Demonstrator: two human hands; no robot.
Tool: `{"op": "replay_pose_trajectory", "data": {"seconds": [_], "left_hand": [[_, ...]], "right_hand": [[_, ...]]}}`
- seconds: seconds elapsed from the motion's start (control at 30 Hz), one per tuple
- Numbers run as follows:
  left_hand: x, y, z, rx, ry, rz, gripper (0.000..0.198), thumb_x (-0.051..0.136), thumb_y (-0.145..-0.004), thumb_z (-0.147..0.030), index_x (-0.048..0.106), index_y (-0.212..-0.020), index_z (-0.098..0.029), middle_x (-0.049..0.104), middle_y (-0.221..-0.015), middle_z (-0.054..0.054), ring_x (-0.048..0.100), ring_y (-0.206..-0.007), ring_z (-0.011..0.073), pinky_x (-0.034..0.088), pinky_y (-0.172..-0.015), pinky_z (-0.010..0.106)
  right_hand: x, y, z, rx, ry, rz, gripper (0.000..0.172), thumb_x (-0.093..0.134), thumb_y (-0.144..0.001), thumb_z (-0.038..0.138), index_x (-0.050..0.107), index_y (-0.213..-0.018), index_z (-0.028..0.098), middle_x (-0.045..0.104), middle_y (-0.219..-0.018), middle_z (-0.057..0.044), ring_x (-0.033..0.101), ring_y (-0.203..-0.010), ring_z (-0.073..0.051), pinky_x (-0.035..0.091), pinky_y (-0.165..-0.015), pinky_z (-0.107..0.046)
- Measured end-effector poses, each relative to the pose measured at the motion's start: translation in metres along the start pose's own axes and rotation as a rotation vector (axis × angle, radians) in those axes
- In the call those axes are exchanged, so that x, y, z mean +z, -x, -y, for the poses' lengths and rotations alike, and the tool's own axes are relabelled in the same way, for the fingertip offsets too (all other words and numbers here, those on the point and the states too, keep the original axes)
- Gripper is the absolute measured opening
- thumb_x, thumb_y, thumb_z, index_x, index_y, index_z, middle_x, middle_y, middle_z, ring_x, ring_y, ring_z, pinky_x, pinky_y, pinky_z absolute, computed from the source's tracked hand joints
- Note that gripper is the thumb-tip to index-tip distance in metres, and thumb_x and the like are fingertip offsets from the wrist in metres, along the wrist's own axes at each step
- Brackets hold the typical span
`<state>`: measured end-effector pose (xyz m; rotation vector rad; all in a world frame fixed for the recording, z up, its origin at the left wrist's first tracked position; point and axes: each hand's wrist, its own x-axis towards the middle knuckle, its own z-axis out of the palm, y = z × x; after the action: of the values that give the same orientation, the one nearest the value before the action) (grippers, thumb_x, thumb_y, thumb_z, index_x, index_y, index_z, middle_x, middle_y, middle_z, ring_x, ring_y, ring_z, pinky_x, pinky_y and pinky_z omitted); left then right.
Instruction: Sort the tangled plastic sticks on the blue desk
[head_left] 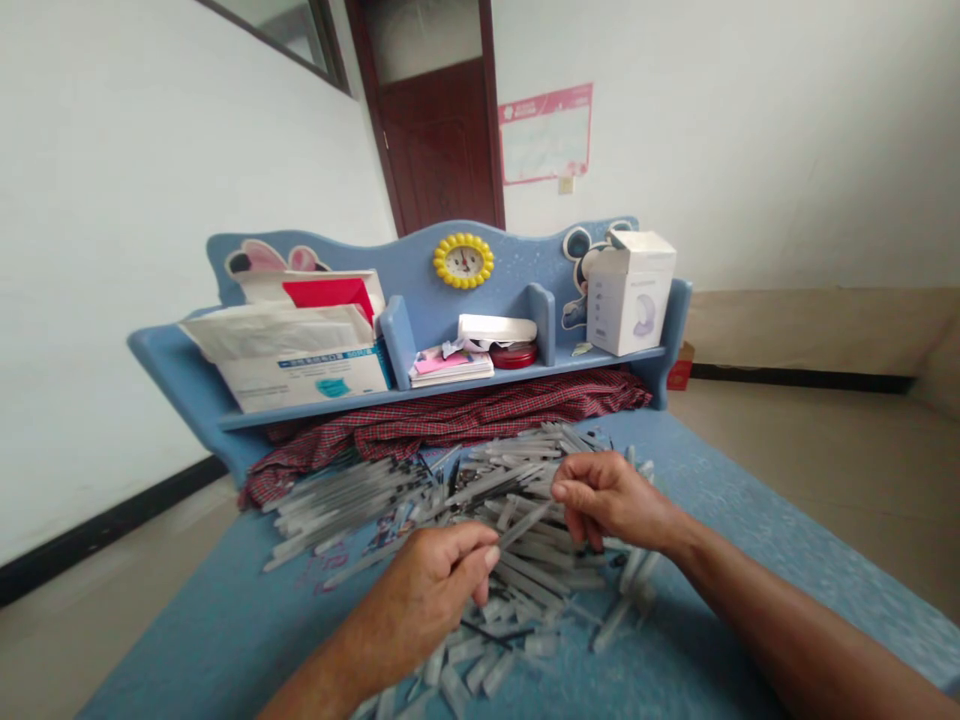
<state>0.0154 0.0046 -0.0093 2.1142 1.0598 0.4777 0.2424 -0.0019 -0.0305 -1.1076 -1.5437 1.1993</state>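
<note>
My left hand (439, 580) is closed, thumb and forefinger pinching the lower end of a frosted, see-through pen barrel (525, 524). The barrel slants up toward my right hand (611, 498). That hand is curled shut close to the barrel's upper end, and I cannot make out what lies in its fingers. Beneath both hands spreads a heap of loose pen barrels (536, 575). To the left lies a rough bundle of pens (341, 500) with dark tips. Short clear pen caps (454, 688) and a thin black refill (495, 634) lie near the front.
The blue desk (720, 500) has a raised shelf (330, 402) at its back. A mask box (315, 375), papers (450, 367), a red round tin (514, 355) and a white carton (630, 300) stand on it. A checked cloth (450, 415) is bunched below.
</note>
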Motion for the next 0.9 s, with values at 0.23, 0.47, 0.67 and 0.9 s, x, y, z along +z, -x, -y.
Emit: {"op": "replay_pose_trajectory", "data": {"seconds": [0.23, 0.47, 0.67, 0.9], "left_hand": [[-0.047, -0.011, 0.028, -0.050, -0.051, -0.250, 0.024, 0.048, -0.076, -0.037, 0.062, -0.074, -0.017, 0.060, -0.055, -0.001, 0.045, -0.040, 0.0099, 0.037, -0.042, 0.021], [-0.047, -0.015, 0.030, -0.104, 0.062, -0.448, 0.017, 0.052, -0.073, -0.031, 0.060, -0.079, -0.017, 0.059, -0.054, -0.002, 0.047, -0.040, 0.0101, 0.036, -0.039, 0.019], [-0.030, -0.014, 0.015, -0.115, 0.431, -0.389, 0.014, 0.057, -0.074, -0.026, 0.058, -0.083, -0.015, 0.061, -0.062, 0.000, 0.053, -0.049, 0.0101, 0.041, -0.043, 0.019], [-0.017, -0.009, -0.001, -0.020, 1.022, -0.312, 0.010, 0.057, -0.077, -0.016, 0.055, -0.087, -0.014, 0.065, -0.086, 0.006, 0.063, -0.076, 0.0160, 0.051, -0.074, 0.032]], "right_hand": [[-0.045, -0.016, -0.014, -0.073, -0.124, -0.501, 0.031, 0.056, -0.074, 0.044, 0.045, -0.063, 0.017, 0.056, -0.041, 0.003, 0.038, -0.025, -0.006, 0.024, -0.028, -0.016], [-0.013, -0.025, -0.027, -0.038, 0.128, -0.418, 0.029, 0.046, -0.079, 0.041, 0.044, -0.061, 0.019, 0.051, -0.038, 0.004, 0.036, -0.027, -0.007, 0.023, -0.031, -0.017], [-0.001, -0.027, -0.026, -0.207, 0.588, -0.550, 0.025, 0.048, -0.081, 0.036, 0.060, -0.071, 0.017, 0.048, -0.045, 0.003, 0.043, -0.043, -0.009, 0.030, -0.044, -0.019], [0.018, -0.002, -0.005, -0.292, 0.489, -0.279, 0.031, 0.044, -0.085, 0.038, 0.060, -0.073, 0.015, 0.045, -0.050, 0.003, 0.040, -0.046, -0.008, 0.029, -0.046, -0.019]]}}
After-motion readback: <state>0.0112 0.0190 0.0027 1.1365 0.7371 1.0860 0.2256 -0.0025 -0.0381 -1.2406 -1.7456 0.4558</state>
